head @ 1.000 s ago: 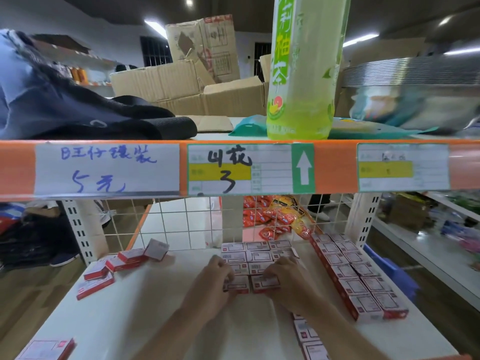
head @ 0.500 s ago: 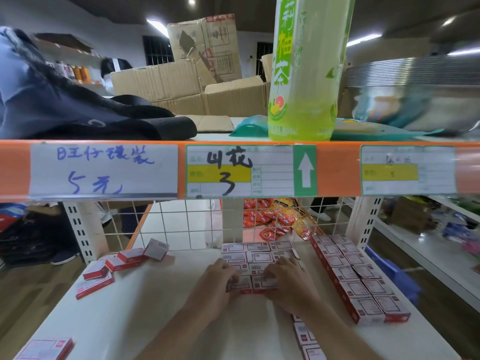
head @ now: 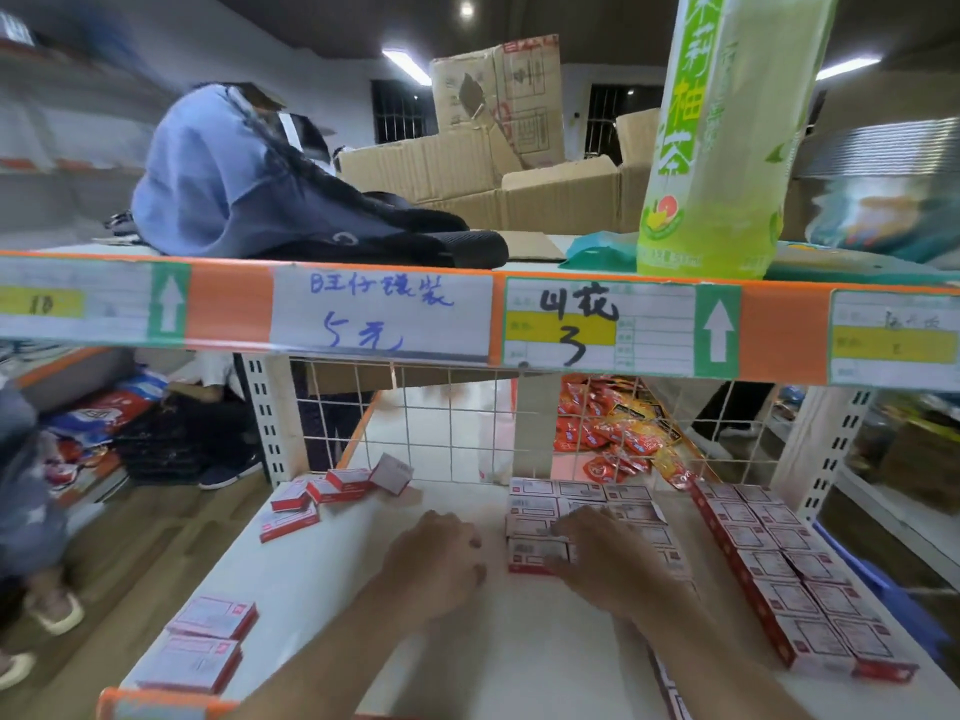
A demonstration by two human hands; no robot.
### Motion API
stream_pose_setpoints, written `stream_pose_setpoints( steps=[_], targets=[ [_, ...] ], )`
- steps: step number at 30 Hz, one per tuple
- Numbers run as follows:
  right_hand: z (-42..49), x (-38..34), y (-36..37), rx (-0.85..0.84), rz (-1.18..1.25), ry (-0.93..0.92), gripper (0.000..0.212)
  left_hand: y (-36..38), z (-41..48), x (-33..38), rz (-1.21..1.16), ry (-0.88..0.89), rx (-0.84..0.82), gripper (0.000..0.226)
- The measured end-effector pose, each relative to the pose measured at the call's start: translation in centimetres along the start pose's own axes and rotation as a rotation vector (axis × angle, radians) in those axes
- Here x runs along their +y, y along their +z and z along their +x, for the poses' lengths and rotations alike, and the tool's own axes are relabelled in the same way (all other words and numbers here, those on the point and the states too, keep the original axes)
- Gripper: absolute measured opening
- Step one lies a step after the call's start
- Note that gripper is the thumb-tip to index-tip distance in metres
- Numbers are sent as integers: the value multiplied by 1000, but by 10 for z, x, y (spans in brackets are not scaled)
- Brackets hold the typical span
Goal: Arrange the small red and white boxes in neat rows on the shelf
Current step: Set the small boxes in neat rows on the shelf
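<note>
Lower shelf (head: 363, 595): centre block of boxes (head: 576, 498) at mid-back, just before the wire grid (head: 441, 418). Double row of boxes (head: 774, 569) along the right side. Loose boxes (head: 332, 491) back left; two boxes (head: 208, 641) front left. Left hand (head: 436, 558) just left of the block; right hand (head: 608, 558) on its front boxes. Upper shelf (head: 228, 309): bag (head: 249, 189) left, bottle (head: 722, 148) right.
</note>
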State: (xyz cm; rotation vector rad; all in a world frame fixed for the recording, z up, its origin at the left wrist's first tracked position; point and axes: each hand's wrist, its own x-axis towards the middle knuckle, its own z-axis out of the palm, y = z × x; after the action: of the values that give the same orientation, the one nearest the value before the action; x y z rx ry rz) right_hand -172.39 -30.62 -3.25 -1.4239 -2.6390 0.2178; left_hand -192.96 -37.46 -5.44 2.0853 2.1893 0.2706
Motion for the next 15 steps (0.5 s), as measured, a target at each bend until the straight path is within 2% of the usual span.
stream_pose_setpoints(
  steps=[7,12,15],
  targets=[
    [7,-63,19,-59,46,-159,38,-31,-53,-33,-57,-205,8,33],
    [18,-129,38,-173,86,-341,39,-51,-120,-79,-60,-374,103,35],
    [17,-174,44,-164,130,-462,39,-61,-158,-109,-48,-489,147,31]
  ],
)
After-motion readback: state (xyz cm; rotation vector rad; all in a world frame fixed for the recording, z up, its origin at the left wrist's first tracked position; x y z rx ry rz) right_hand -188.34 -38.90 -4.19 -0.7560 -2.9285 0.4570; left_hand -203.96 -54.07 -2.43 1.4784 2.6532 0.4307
